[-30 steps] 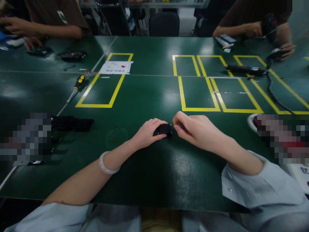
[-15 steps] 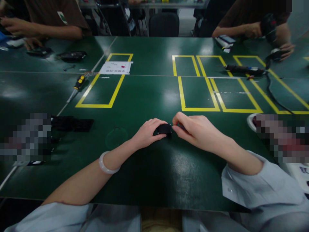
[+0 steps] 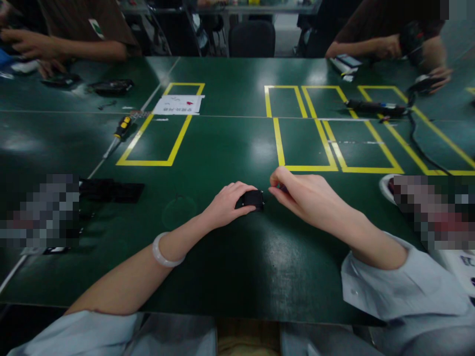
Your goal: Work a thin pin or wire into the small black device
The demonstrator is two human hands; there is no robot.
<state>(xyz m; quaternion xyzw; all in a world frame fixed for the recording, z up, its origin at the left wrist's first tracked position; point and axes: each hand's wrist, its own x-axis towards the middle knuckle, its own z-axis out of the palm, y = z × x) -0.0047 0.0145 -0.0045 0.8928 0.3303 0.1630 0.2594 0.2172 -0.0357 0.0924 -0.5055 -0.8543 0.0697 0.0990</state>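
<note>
A little below the middle of the frame, the left hand is closed around a small black block that sits on the green table; the thumb is on its near side and the fingers curl over its far side, so the block is held firmly against the surface. The right hand is just to the right of it, with fingertips pinched narrow together; something small and dark may be between them, but I cannot tell what it is, and they seem just apart from the block's right end. The block looks rigid and light, probably plastic with a smooth face, so it may slip if pressed only from above; holding it by the two long sides, as the left hand does, seems the safest place. Any small part at its right end could be delicate. In the left part of the frame lies a yellow-handled screwdriver beside yellow tape rectangles, with a white paper above them.
</note>
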